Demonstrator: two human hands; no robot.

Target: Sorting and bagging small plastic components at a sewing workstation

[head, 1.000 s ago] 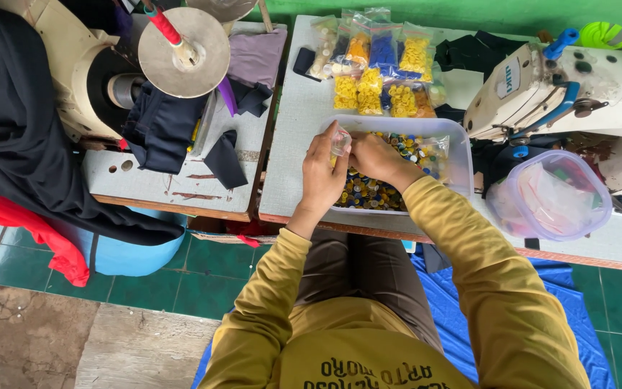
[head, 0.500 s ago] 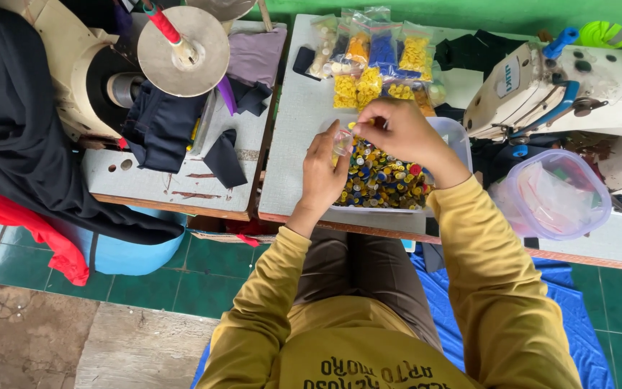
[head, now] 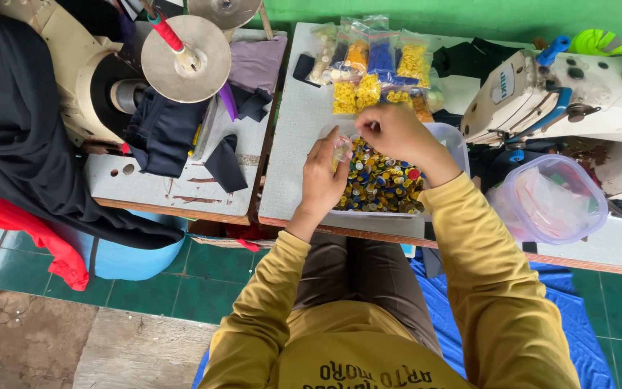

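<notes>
A person in a yellow long-sleeved top sits at a grey table (head: 289, 144), seen from above. The left hand (head: 323, 180) pinches a small clear bag (head: 340, 149), held just above a clear plastic tub (head: 455, 140) full of mixed coloured buttons (head: 379, 184). The right hand (head: 394, 130) hovers over the tub's far edge, fingertips pressed together, seemingly on a button, though it is too small to make out. Keeping the bag's mouth open and directly over the tub looks wise, so dropped buttons fall back in. Filled bags of yellow and blue buttons (head: 368, 61) lie beyond. A sewing machine (head: 563, 86) stands to the right.
</notes>
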